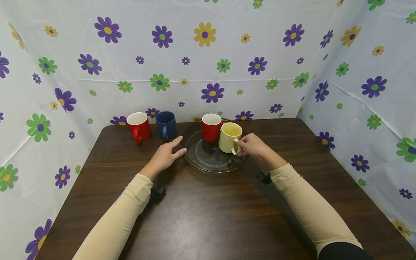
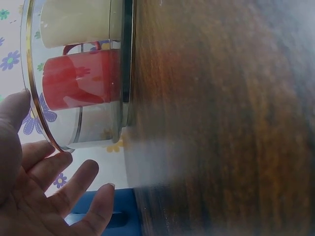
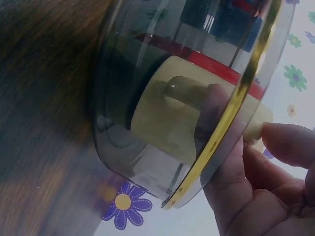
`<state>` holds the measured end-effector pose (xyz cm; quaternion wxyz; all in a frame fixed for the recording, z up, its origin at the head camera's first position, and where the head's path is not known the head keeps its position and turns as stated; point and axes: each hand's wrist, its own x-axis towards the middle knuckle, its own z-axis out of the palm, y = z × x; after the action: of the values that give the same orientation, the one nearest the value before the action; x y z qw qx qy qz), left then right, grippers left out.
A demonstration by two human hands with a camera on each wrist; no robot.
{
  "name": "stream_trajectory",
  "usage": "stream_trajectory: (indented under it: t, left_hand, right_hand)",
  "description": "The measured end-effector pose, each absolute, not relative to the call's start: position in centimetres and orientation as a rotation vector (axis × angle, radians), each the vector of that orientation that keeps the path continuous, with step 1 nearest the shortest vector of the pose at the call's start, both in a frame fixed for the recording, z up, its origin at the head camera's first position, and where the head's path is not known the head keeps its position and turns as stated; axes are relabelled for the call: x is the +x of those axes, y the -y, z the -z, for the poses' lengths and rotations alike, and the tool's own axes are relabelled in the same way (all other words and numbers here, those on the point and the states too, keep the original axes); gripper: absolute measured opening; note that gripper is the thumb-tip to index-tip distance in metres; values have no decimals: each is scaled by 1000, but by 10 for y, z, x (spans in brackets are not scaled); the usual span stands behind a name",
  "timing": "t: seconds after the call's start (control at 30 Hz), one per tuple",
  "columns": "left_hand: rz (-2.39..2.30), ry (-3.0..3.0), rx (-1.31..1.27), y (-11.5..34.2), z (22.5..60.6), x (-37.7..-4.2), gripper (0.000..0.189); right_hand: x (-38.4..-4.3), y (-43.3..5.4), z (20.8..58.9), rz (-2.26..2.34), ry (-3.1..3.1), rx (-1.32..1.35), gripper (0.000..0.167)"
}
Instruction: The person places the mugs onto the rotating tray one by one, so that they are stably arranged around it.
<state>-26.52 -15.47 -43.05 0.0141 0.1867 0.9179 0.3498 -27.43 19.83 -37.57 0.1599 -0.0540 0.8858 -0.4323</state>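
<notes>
My right hand [image 1: 256, 147] pinches the handle of a pale yellow mug [image 1: 227, 141] between thumb and fingers. That mug is inside a round clear turntable tray [image 1: 208, 164] with a gold rim, close against a red mug [image 1: 209, 131] with a white inside. In the right wrist view the yellow mug [image 3: 165, 115] shows through the clear wall, and whether its base touches the tray floor I cannot tell. My left hand [image 1: 163, 157] reaches to the tray's left side, fingers spread and fairly straight. Thumb and fingertips [image 2: 61, 158] meet the gold rim in the left wrist view.
Left of the tray, a blue mug [image 1: 166, 125] and another red mug [image 1: 140, 126] stand upright near the back edge of the dark wooden table [image 1: 208, 213]. Flowered white cloth [image 1: 182, 43] hangs behind and at both sides.
</notes>
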Motion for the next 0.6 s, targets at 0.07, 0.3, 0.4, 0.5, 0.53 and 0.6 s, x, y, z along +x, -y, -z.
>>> stream_trajectory:
  t: [0.07,0.3,0.4,0.5,0.53,0.6]
  left_hand:
    - [-1089,-2862,584,155,431,-265,69]
    - [-1091,-2867,582,153,430,-265,68]
    - [-1089,-2871,578,153,430,-264,68]
    - [-1091,-2868,567,152,430,-263,68]
    - [-1094,-2867,565,152,430,-263,68]
    - [-1099,-2865,559,152,430,-262,69]
  right_hand:
    - [-275,-198,376,1228,-2534,-159,36]
    - [-277,-197,377,1192,-2565,-163,36]
    - [-278,-197,377,1174,-2571,-167,37]
    - [-279,-197,378,1171,-2574,-164,37]
    - [-280,-197,379,1176,-2573,-163,37]
    - [-280,-197,380,1180,-2577,-157,36]
